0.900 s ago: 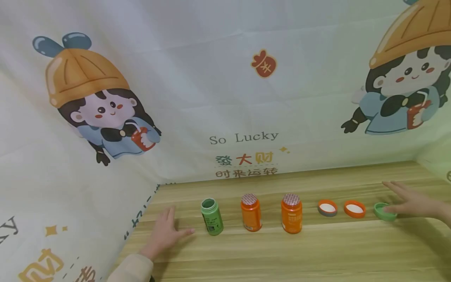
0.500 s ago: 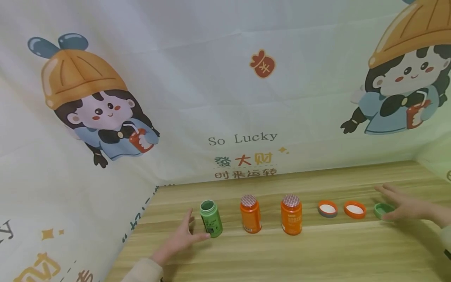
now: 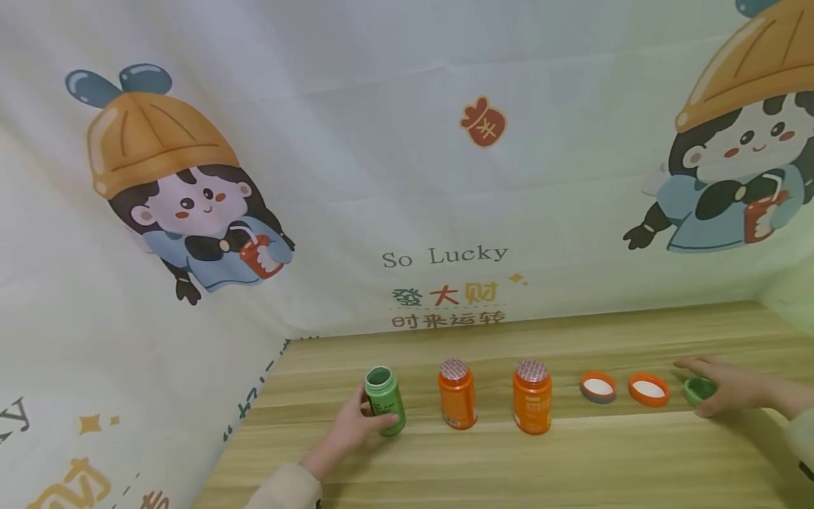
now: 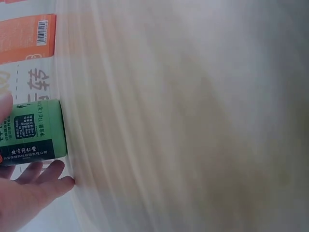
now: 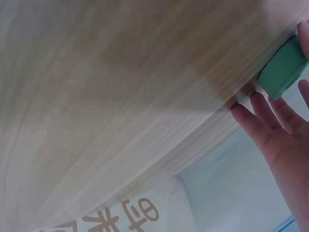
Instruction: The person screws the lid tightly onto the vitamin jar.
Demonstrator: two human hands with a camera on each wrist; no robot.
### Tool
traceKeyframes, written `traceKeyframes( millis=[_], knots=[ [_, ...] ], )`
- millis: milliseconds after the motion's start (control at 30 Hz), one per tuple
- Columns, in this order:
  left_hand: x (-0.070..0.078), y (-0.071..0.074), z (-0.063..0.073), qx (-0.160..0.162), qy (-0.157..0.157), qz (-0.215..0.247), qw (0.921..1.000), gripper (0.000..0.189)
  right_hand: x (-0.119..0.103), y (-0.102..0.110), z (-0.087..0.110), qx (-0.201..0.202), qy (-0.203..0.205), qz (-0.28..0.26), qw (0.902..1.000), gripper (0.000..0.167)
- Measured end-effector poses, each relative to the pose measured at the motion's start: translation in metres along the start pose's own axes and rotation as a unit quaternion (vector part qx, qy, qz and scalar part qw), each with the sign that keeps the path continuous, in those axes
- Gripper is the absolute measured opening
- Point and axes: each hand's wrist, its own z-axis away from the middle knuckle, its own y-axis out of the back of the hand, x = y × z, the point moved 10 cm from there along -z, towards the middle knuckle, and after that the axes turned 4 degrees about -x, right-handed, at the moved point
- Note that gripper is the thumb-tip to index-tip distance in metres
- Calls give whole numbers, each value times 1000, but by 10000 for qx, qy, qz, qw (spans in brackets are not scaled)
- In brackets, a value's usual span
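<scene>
On the left of the head view, my left hand grips an open green bottle, thumb across its front and fingers behind. The bottle stands upright on the table; the left wrist view shows its printed label between thumb and fingers. At the far right my right hand holds a green lid between thumb and fingers. Its edge shows in the right wrist view, where several fingertips reach down to the table. The lid's far side is hidden by the hand.
Two orange bottles with patterned seals, a nearer-left one and a right one, stand mid-table. Between them and my right hand lie an orange-and-grey lid and an orange lid, white insides up. A printed curtain hangs behind the wooden table.
My left hand has moved right and closed round the green bottle. My right hand has moved slightly left and its fingers have come in on the green lid, which now looks tilted.
</scene>
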Motion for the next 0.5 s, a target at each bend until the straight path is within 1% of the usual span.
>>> traceKeyframes(
  millis=[133,267,367,500],
  knots=[
    [-1,-4,-1,-72,101,-171,9998,67,-1,0,0,-119,-11,-144,9998,67],
    [2,-5,-3,-14,111,-416,9991,64,-1,2,1,-108,7,-105,9999,64],
    [4,-5,-5,19,108,-435,9990,63,1,2,2,-97,-45,-117,9999,66],
    [6,-5,-4,9,133,-334,9994,64,3,3,4,-56,-62,-225,9997,65]
  ],
)
